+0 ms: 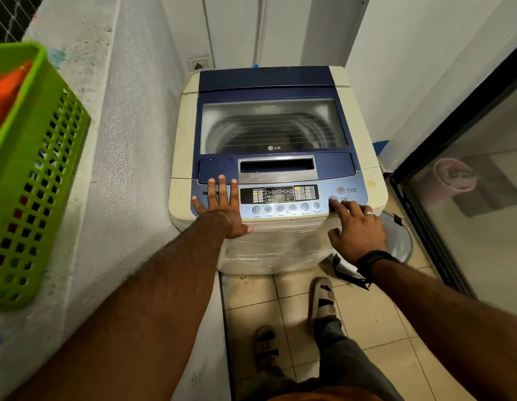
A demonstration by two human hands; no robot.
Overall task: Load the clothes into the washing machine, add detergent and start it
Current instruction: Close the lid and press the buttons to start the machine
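My right hand (356, 227) has its index finger out on the start button (333, 200) of the washing machine (276, 169), other fingers loosely curled, grasping nothing. My left hand (222, 208) lies flat and spread on the control panel (280, 198), beside the keys. If that palm slides onto a key, the programme could change.

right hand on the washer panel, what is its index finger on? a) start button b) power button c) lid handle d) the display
a: the right hand's index fingertip sits on the round start button, just below the power button, beside the word START.
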